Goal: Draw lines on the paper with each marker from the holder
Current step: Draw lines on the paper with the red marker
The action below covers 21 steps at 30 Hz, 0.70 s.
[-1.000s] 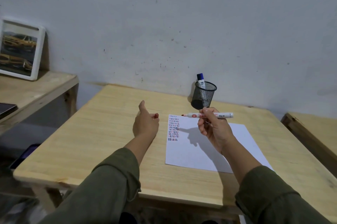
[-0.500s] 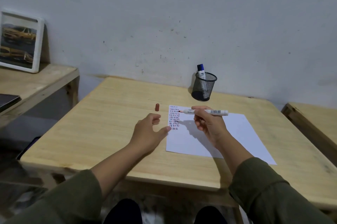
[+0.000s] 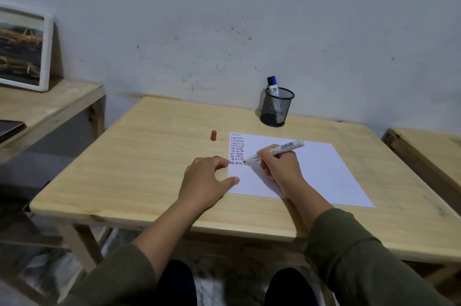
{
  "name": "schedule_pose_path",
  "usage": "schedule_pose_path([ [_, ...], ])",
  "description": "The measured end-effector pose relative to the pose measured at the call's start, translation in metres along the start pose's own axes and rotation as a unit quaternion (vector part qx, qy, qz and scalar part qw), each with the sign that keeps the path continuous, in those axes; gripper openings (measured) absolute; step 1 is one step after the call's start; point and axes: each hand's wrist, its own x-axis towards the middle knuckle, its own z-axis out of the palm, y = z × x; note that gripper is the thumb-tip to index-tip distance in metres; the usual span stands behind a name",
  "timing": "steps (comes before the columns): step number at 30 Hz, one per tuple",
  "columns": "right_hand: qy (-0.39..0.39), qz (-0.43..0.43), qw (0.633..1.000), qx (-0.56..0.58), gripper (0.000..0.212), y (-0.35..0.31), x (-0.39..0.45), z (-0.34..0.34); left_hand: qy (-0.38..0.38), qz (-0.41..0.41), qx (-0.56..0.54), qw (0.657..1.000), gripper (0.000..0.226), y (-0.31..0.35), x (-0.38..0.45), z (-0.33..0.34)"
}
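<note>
1. While the right hand (image 3: pixel 279 168) gripped the red marker (image 3: pixel 277 150) in curled fingers, its tip met the paper (image 3: pixel 311 171) at centre frame, beside rows of short lines (image 3: pixel 237 148).
2. Left hand (image 3: pixel 207 181) lay loosely spread, holding nothing, thumb on the paper's left edge.
3. Red cap (image 3: pixel 213 135) stood on the table (image 3: pixel 139 156), left of the paper.
4. Mesh holder (image 3: pixel 277 107), above the paper, held a blue marker (image 3: pixel 273 85).

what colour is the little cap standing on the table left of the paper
Reddish-brown; the cap shows clearly in the head view.
</note>
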Motion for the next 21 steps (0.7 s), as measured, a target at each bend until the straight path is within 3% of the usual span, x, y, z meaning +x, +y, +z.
schedule_pose_path([
  [21, -0.008, -0.025, 0.998, -0.05, 0.012, 0.0009, -0.0004, 0.0027, 0.001, -0.006, 0.004, 1.0, 0.047, 0.0003, -0.0005, -0.0004],
])
